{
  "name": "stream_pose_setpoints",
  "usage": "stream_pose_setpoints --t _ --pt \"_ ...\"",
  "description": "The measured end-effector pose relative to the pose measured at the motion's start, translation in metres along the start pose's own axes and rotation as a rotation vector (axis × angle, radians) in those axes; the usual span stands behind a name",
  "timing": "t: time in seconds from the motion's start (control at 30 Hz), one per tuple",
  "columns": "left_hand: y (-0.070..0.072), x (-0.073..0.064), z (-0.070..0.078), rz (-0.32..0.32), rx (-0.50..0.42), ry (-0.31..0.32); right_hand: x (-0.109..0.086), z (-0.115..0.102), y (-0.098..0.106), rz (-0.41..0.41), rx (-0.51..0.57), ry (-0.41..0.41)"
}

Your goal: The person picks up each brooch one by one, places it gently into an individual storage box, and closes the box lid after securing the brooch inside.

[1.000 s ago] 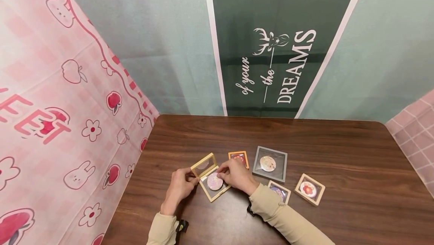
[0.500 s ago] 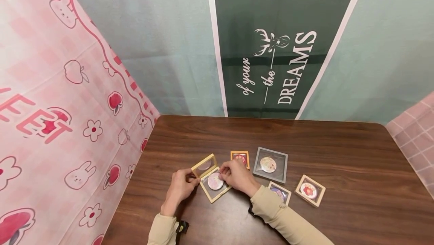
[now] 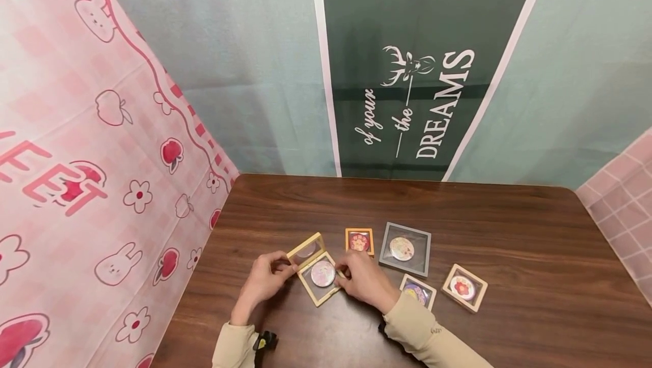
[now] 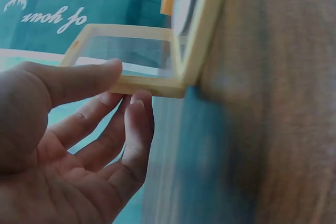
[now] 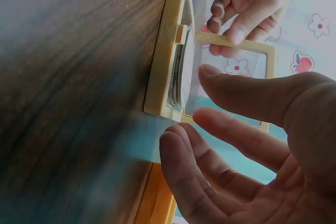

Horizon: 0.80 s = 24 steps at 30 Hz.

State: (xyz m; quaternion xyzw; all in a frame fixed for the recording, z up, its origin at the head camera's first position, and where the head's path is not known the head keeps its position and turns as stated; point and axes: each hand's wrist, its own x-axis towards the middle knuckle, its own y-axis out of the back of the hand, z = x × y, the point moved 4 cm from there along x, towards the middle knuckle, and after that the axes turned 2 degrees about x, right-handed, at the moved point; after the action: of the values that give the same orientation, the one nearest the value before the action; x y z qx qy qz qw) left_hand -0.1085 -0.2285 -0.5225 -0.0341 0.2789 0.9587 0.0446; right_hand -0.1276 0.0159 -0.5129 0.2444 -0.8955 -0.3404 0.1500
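Observation:
A pale-yellow framed display case (image 3: 308, 290) stands open on the wooden table, its clear-windowed lid (image 4: 147, 85) tilted up on the left. Inside the lower half lies a round pinkish-white badge (image 3: 323, 273). My left hand (image 3: 267, 277) pinches the lid's outer edge between thumb and fingers. At the case's right side is my right hand (image 3: 367, 280), thumb and fingers spread apart. In the right wrist view, nothing shows between the fingers of this hand (image 5: 310, 129), which are close to the badge edge; whether they touch the case is unclear.
An orange-framed case (image 3: 348, 238) with a red badge sits behind the right hand. To the right are a large grey-framed case (image 3: 417, 243), a cream case with a purple badge (image 3: 415, 293), and a beige case (image 3: 484, 294) with a flower badge. Fabric backdrops border the table (image 3: 535, 232).
My right hand has let go of the badge and drawn back slightly toward me and to the right, uncovering the orange case. The left hand still holds the lid.

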Motion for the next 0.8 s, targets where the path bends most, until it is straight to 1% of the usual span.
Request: stream_pose_setpoints --t 0.1,0.17,0.3,0.43,0.53,0.63,0.8 --pt "0.006 0.001 0.003 -0.024 -0.055 0.008 -0.004 0.001 0.001 -0.012 0.01 -0.013" --pt "0.011 0.001 0.007 -0.028 -0.068 0.012 -0.007 0.003 0.001 -0.022 0.013 -0.019" --pt "0.019 0.0 0.013 -0.015 -0.054 -0.006 -0.012 0.007 -0.001 -0.046 0.046 -0.022" --pt "0.024 -0.001 0.017 0.002 -0.027 -0.017 -0.014 0.01 -0.003 -0.051 0.073 -0.014" --pt "0.025 -0.001 0.018 -0.002 -0.002 -0.022 -0.015 0.011 -0.004 -0.041 0.072 -0.006" --pt "0.024 -0.001 0.017 -0.031 0.022 -0.023 -0.016 0.013 -0.004 -0.032 0.072 -0.008" --pt "0.021 -0.002 0.019 -0.078 0.033 -0.042 -0.016 0.014 -0.003 -0.021 0.078 -0.004"
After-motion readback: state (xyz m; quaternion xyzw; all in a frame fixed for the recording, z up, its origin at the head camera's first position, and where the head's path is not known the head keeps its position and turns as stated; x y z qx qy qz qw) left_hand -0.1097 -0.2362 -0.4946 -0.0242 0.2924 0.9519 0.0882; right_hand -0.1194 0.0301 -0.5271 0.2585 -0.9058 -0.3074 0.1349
